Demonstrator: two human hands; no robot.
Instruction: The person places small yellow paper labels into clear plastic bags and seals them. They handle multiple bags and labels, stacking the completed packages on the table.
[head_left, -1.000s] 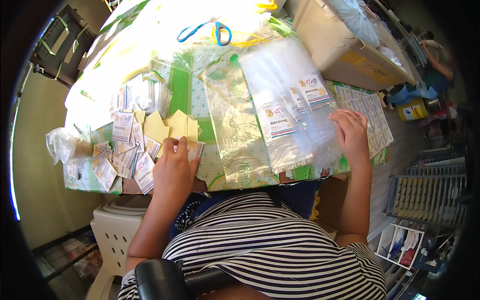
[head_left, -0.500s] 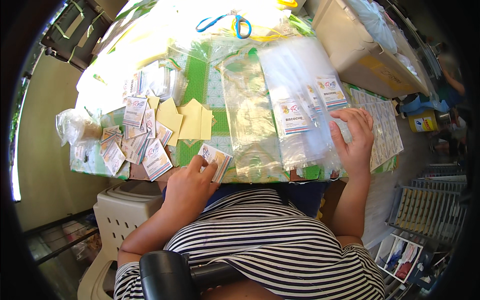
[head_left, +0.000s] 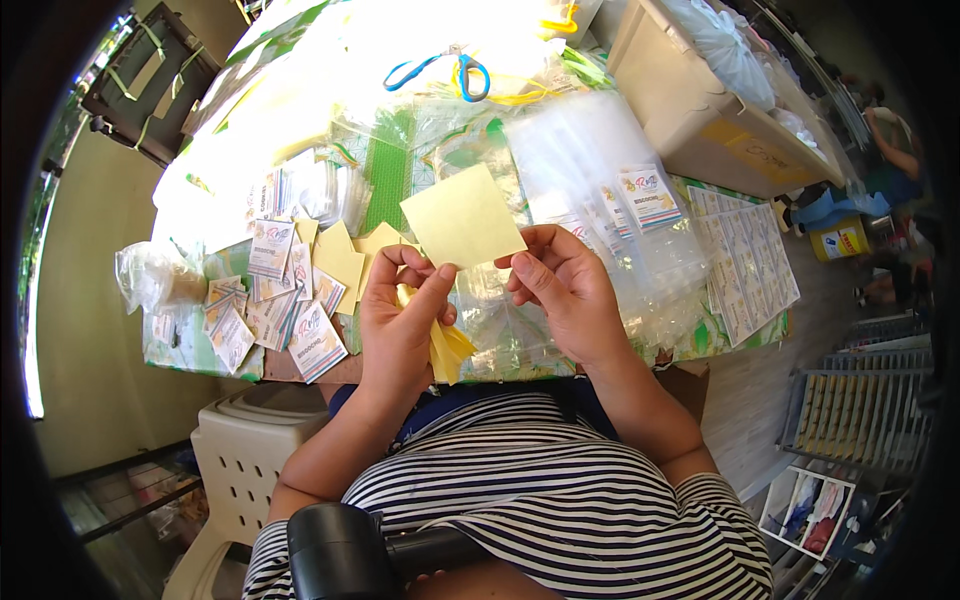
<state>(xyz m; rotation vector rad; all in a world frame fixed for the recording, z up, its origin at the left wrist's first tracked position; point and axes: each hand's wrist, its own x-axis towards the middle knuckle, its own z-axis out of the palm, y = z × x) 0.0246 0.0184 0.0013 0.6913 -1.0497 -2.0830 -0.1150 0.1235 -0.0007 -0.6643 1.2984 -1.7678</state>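
Observation:
A square paper label (head_left: 463,216), its plain yellow back toward me, is held up over the near middle of the table. My left hand (head_left: 402,310) pinches its lower left corner; crumpled yellow paper strips (head_left: 450,352) hang from the same hand. My right hand (head_left: 562,285) pinches the label's lower right corner between thumb and fingers. Printed labels (head_left: 317,342) lie loosely piled to the left, with several yellow-backed ones (head_left: 341,258) beside them. Clear plastic bags (head_left: 668,270) are spread beyond and right of my right hand, some bearing a printed label (head_left: 648,197).
Blue-handled scissors (head_left: 470,78) lie at the far side among plastic. A large beige bin (head_left: 680,105) stands at the far right, near label sheets (head_left: 752,268). On the left are a clear plastic-wrapped roll (head_left: 160,275) and a stack of labelled packets (head_left: 335,190).
My left hand has lifted from the label at the table's near edge. My right hand has left the bags and come leftward; both now hold a label, yellow side up.

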